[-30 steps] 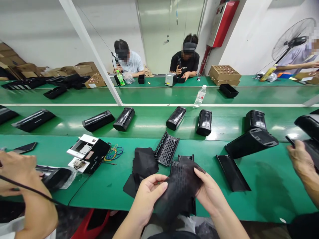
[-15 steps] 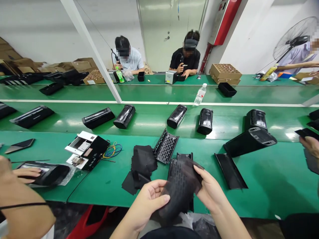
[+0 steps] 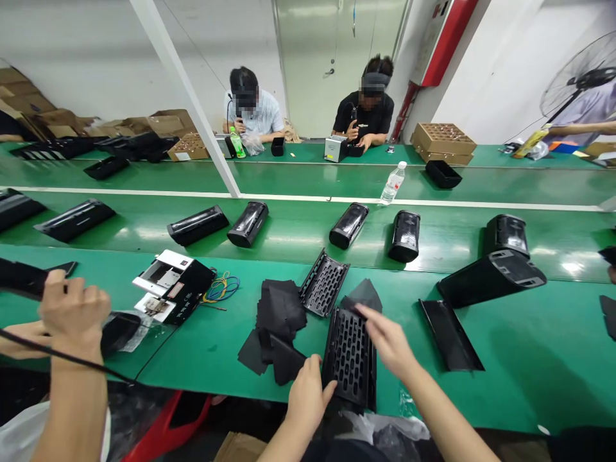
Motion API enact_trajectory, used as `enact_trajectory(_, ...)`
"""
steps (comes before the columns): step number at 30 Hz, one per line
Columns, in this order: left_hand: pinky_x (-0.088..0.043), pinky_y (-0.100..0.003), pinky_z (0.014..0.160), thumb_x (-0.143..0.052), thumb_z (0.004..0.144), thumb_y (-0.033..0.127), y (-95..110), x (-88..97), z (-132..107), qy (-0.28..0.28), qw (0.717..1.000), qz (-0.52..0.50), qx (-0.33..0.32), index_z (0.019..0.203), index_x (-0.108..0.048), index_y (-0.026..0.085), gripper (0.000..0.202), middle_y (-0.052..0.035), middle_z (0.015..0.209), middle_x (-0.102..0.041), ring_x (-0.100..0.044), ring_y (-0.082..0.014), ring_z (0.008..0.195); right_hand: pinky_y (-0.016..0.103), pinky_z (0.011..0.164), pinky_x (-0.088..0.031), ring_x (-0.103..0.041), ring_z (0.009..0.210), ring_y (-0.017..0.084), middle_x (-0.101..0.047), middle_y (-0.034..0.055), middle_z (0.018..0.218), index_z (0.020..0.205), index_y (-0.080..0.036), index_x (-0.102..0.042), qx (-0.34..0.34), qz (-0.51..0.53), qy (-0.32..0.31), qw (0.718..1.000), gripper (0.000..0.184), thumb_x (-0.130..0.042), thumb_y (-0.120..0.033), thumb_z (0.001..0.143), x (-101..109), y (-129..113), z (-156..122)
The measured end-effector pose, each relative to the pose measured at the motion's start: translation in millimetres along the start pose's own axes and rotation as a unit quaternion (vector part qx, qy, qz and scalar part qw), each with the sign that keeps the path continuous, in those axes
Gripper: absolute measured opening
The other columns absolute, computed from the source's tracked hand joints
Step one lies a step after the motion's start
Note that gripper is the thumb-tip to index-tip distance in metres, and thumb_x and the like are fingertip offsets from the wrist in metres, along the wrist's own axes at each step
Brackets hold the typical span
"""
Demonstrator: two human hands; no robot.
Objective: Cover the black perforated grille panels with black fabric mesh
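Upper end of the perforated black grille point(image 3: 349, 351) covered by the right hand point(image 3: 389, 341); lower left corner under the left hand point(image 3: 305, 398); near end lost below the table edge at 6 o'clock. Black fabric sheet point(image 3: 364, 294) partly hidden behind the right hand's fingers. Faces of the two seated workers at 12 o'clock blurred. Neighbour's forearm point(image 3: 72, 391) cut off at 8 o'clock; black part point(image 3: 19, 277) in that fist cropped by the left edge. Fan point(image 3: 580, 74) clipped at 2 o'clock.
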State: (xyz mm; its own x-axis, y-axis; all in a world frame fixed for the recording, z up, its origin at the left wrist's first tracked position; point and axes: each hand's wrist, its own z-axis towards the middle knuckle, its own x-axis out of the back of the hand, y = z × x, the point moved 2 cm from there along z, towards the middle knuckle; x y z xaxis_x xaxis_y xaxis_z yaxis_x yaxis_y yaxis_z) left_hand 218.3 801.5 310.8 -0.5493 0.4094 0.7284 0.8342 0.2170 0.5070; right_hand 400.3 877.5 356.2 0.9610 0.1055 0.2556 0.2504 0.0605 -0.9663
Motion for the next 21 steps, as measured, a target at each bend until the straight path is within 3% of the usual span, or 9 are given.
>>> enact_trajectory(2, -0.038, -0.030, 0.070, -0.041, 0.071, 0.022, 0.4, -1.9, 2.0, -0.016, 1.000, -0.011, 0.003, 0.094, -0.043, 0.017, 0.024, -0.0096, 0.097, -0.053, -0.054, -0.0219, 0.087, 0.042, 0.097, -0.030, -0.044, 0.113, 0.020, -0.055, 0.0029, 0.116, 0.112, -0.029, -0.052, 0.059, -0.092, -0.168, 0.980, 0.034, -0.041, -0.025, 0.081, -20.3, 7.0, -20.9)
enact_trajectory(4, -0.038, -0.030, 0.071, -0.040, 0.070, 0.019, -1.3, -0.4, 3.8, -0.028, 0.999, -0.032, 0.005, 0.094, -0.043, 0.017, 0.024, -0.0090, 0.095, -0.053, -0.054, -0.0210, 0.085, 0.046, 0.100, -0.025, -0.040, 0.116, 0.020, -0.054, 0.0033, 0.117, 0.116, -0.029, -0.048, 0.088, -0.161, -0.280, 0.942, 0.038, -0.038, -0.020, 0.080, -33.6, 14.7, -39.4)
enact_trajectory(7, -0.039, -0.029, 0.072, -0.042, 0.067, 0.017, -7.9, 1.8, 2.2, -0.040, 0.997, -0.070, -0.002, 0.098, -0.044, 0.018, 0.032, -0.0074, 0.094, -0.052, -0.053, -0.0187, 0.082, 0.054, 0.101, -0.010, -0.030, 0.121, 0.026, -0.048, 0.0067, 0.124, 0.120, -0.027, -0.045, 0.095, -0.227, -0.369, 0.896, 0.046, -0.048, -0.023, 0.074, -37.2, 18.3, -53.5)
enact_trajectory(9, -0.040, -0.028, 0.074, -0.047, 0.063, 0.018, -15.0, 0.1, -2.6, -0.048, 0.993, -0.110, -0.002, 0.107, -0.040, 0.018, 0.045, -0.0071, 0.099, -0.050, -0.052, -0.0167, 0.080, 0.057, 0.099, -0.009, -0.028, 0.122, 0.030, -0.044, 0.0094, 0.127, 0.123, -0.026, -0.041, 0.097, -0.236, -0.394, 0.883, 0.056, -0.055, -0.033, 0.069, -31.8, 14.7, -51.1)
enact_trajectory(12, -0.042, -0.027, 0.071, -0.055, 0.058, 0.020, -28.3, -8.5, -13.1, -0.046, 0.982, -0.180, 0.038, 0.115, -0.032, 0.015, 0.062, -0.0083, 0.101, -0.048, -0.051, -0.0129, 0.070, 0.050, 0.099, -0.020, -0.035, 0.119, 0.026, -0.043, 0.0105, 0.127, 0.126, -0.024, -0.035, 0.092, -0.253, -0.354, 0.896, 0.059, -0.052, -0.041, 0.072, -21.4, 11.8, -28.9)
enact_trajectory(15, -0.042, -0.026, 0.057, -0.051, 0.066, 0.031, -37.8, -26.3, -23.0, -0.084, 0.964, -0.222, 0.118, 0.096, -0.044, 0.011, 0.037, -0.0038, 0.075, -0.053, -0.049, -0.0109, 0.054, 0.042, 0.097, -0.027, -0.040, 0.114, 0.024, -0.047, 0.0132, 0.123, 0.123, -0.017, -0.040, 0.040, -0.382, -0.246, 0.890, 0.051, -0.050, -0.029, 0.075, -17.9, 23.3, 4.8)
enact_trajectory(17, -0.037, -0.023, 0.047, -0.046, 0.071, 0.036, -38.3, -41.4, -26.8, -0.129, 0.942, -0.263, 0.166, 0.085, -0.047, 0.013, 0.027, 0.0003, 0.063, -0.051, -0.048, -0.0097, 0.046, 0.045, 0.097, -0.024, -0.044, 0.109, 0.028, -0.054, 0.0174, 0.113, 0.115, -0.012, -0.048, 0.001, -0.453, -0.208, 0.867, 0.049, -0.059, -0.021, 0.068, -21.6, 35.7, 23.1)
enact_trajectory(21, -0.033, -0.021, 0.043, -0.050, 0.069, 0.042, -30.7, -64.7, -27.1, -0.156, 0.880, -0.381, 0.238, 0.078, -0.047, 0.015, 0.029, -0.0024, 0.071, -0.055, -0.052, -0.0088, 0.045, 0.053, 0.098, -0.011, -0.050, 0.097, 0.032, -0.063, 0.0166, 0.090, 0.092, -0.011, -0.060, -0.021, -0.465, -0.204, 0.861, 0.038, -0.070, -0.018, 0.056, -31.3, 51.7, 39.9)
